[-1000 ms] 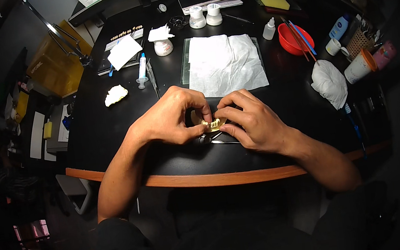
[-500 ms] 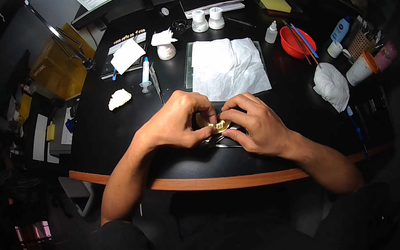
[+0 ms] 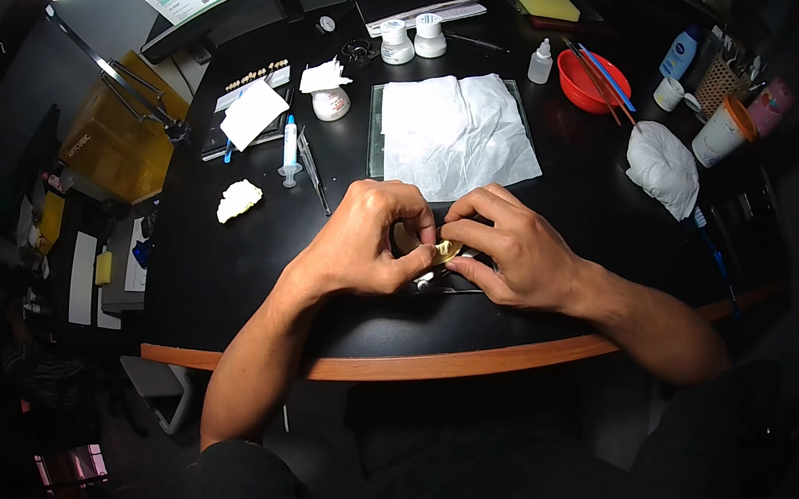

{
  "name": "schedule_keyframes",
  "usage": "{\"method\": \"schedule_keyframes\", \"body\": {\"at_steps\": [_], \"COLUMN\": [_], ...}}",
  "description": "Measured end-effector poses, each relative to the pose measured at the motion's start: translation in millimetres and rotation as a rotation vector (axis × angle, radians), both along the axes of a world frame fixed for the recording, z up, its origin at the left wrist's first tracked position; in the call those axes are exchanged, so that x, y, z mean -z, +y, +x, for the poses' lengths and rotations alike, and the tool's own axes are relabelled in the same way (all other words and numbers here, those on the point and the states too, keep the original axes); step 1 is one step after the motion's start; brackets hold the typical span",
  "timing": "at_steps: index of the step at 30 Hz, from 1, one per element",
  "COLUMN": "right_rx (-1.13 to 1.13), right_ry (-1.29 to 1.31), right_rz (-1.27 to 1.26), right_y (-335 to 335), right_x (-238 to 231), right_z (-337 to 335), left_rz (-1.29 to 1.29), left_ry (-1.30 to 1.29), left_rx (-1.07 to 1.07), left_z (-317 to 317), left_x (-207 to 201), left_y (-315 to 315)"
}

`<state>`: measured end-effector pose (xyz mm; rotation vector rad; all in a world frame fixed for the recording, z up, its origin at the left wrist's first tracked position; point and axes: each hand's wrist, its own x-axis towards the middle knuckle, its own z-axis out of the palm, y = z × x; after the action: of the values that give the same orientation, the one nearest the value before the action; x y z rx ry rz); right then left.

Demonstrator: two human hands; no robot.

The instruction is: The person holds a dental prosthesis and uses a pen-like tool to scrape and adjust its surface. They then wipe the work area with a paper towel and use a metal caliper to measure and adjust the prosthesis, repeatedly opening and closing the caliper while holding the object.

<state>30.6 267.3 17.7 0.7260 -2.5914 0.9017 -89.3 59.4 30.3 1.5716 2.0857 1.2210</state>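
Note:
Near the table's front edge, both my hands meet over a small yellowish dental cast (image 3: 450, 249) with a curved rim. My right hand (image 3: 510, 245) grips the cast between thumb and fingers on its right side. My left hand (image 3: 364, 249) is closed in a pinch at the cast's left part, thumb and fingertips against it. Whether a small piece sits between those fingertips cannot be made out. Shiny metal parts (image 3: 424, 283) show just below the cast, mostly hidden by my hands.
Beyond my hands, a white cloth (image 3: 455, 136) lies on a glass plate. To its left are tweezers (image 3: 313, 172), a syringe (image 3: 290, 151) and a crumpled tissue (image 3: 239, 201). A red bowl (image 3: 590, 83), a dropper bottle (image 3: 540, 61) and a wrapped white bundle (image 3: 663, 169) are at right.
My left thumb and fingertips have shifted slightly right over the cast, covering more of it. My right hand keeps nearly the same grip.

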Motion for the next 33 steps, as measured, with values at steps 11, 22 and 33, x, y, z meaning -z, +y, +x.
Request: {"method": "schedule_keyframes", "body": {"at_steps": [11,22,33], "right_rx": [0.070,-0.043,-0.087], "right_ry": [0.025,-0.165,0.003], "right_rz": [-0.049,0.141,0.061], "right_y": [1,20,18], "right_x": [-17,-27,-25], "right_z": [9,16,12], "left_rz": [0.168,0.404,0.472], "left_ry": [-0.472,-1.171,-1.173], "left_rx": [-0.015,0.072,0.035], "left_z": [-10,-13,-13], "left_x": [-8,-6,0], "left_y": [-11,-10,-9]}}
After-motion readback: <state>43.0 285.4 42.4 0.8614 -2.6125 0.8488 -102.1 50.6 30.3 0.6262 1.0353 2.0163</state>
